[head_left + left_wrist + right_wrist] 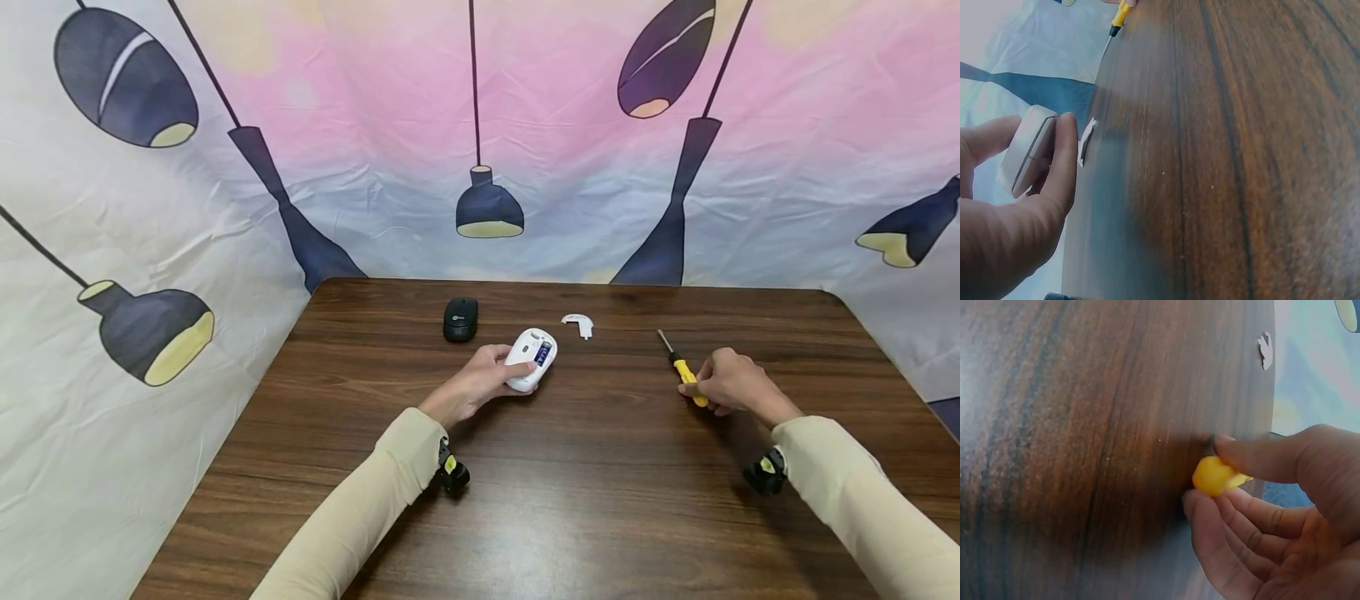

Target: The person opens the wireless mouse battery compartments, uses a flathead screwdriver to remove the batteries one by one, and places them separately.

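Note:
A white computer mouse [522, 375] is gripped in my left hand [480, 382], its underside turned up and the battery bay uncovered, with a dark blue battery [543, 353] showing inside. In the left wrist view the mouse [1032, 150] is seen edge-on between thumb and fingers, above the table. My right hand [738, 385] pinches the yellow handle of a screwdriver [693, 386] between thumb and fingers, at the table's right side. The metal shaft points away and to the left. In the right wrist view only the handle end [1213, 477] shows clearly.
A black mouse [461, 320] rests at the back of the brown wooden table [570, 500]. To its right lies a small white cover piece [579, 323]. Behind the table's far edge hangs a cloth [405, 208] printed with lamps.

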`<move>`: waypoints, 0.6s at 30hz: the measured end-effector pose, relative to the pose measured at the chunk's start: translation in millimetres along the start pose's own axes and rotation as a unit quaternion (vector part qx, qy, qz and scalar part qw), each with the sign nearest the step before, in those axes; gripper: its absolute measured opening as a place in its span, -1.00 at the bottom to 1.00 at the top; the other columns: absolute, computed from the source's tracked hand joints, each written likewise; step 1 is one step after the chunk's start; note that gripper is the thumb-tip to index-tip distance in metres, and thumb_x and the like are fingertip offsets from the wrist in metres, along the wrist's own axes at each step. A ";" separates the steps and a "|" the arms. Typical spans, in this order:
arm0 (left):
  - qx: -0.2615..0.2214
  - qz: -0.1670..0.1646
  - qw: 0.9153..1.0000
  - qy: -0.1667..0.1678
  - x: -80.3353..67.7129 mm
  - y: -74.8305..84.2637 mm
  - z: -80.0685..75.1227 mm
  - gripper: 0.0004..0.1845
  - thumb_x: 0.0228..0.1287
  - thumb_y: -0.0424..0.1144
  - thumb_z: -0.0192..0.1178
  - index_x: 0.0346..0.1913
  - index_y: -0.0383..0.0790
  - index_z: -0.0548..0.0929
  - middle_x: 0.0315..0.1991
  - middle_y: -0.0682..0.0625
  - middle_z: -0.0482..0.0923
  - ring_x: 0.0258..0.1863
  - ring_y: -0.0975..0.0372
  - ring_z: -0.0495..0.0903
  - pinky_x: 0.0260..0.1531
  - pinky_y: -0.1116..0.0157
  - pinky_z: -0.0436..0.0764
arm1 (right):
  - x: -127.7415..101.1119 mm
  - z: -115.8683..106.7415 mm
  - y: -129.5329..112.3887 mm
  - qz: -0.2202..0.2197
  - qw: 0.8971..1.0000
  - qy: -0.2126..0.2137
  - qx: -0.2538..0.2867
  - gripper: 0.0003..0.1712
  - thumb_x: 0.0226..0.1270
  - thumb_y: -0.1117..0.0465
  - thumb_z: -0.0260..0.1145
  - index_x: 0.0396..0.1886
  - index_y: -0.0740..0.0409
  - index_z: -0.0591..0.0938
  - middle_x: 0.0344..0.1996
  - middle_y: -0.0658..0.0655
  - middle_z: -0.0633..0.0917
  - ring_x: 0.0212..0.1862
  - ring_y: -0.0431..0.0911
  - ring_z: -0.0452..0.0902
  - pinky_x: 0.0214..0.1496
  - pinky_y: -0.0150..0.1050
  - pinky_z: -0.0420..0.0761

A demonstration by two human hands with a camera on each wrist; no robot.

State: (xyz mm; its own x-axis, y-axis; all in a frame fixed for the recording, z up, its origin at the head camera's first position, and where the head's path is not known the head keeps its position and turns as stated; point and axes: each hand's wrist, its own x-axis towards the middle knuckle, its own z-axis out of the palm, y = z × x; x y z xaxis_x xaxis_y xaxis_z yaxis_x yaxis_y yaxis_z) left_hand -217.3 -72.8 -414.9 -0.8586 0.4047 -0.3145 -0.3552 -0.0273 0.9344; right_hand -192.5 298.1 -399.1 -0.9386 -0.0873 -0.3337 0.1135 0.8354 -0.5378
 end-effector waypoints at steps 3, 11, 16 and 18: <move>-0.017 -0.001 1.000 -0.012 -0.3 0.3 -0.5 -0.53 0.49 -0.48 0.11 0.37 -0.55 0.32 0.14 -0.35 0.49 -0.20 0.10 0.64 0.00 0.18 0.75 | -1.3 -2.2 0.7 -0.012 1.000 0.013 -0.006 -0.63 0.34 0.15 0.43 -0.27 0.46 0.63 -0.47 0.20 0.63 -0.54 -0.10 0.61 -0.49 -0.20 0.75; -0.021 0.003 1.000 -0.006 0.7 1.7 -1.7 -0.51 0.48 -0.49 0.11 0.38 -0.55 0.31 0.19 -0.40 0.46 -0.23 0.08 0.66 -0.03 0.20 0.76 | 0.0 -12.5 -1.3 -0.060 0.995 0.073 -0.037 -0.69 0.37 0.08 0.39 -0.30 0.30 0.68 -0.42 0.13 0.67 -0.45 -0.05 0.52 -0.49 -0.23 0.49; -0.019 -0.002 1.000 0.006 1.5 2.4 -1.6 -0.50 0.48 -0.47 0.13 0.37 -0.56 0.30 0.19 -0.42 0.44 -0.24 0.07 0.67 -0.04 0.20 0.76 | 1.9 -16.3 -5.5 -0.088 0.990 0.101 -0.048 -0.71 0.39 0.08 0.38 -0.29 0.26 0.70 -0.41 0.11 0.69 -0.40 -0.03 0.46 -0.45 -0.23 0.40; -0.021 -0.002 1.000 0.009 1.6 2.5 -1.7 -0.51 0.49 -0.46 0.13 0.38 -0.56 0.30 0.18 -0.41 0.45 -0.23 0.06 0.68 -0.03 0.19 0.76 | 2.5 -17.4 -8.0 -0.102 0.988 0.108 -0.048 -0.72 0.41 0.10 0.37 -0.26 0.29 0.69 -0.41 0.11 0.70 -0.40 -0.04 0.48 -0.44 -0.23 0.41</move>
State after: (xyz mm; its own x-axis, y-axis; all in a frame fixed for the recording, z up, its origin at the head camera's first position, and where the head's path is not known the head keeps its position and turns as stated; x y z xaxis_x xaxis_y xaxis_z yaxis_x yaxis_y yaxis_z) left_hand -220.2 -73.8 -413.4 -0.8639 0.3878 -0.3214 -0.3733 -0.0646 0.9255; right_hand -201.4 300.6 -382.2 -0.9876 -0.1496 -0.0472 -0.1066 0.8609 -0.4974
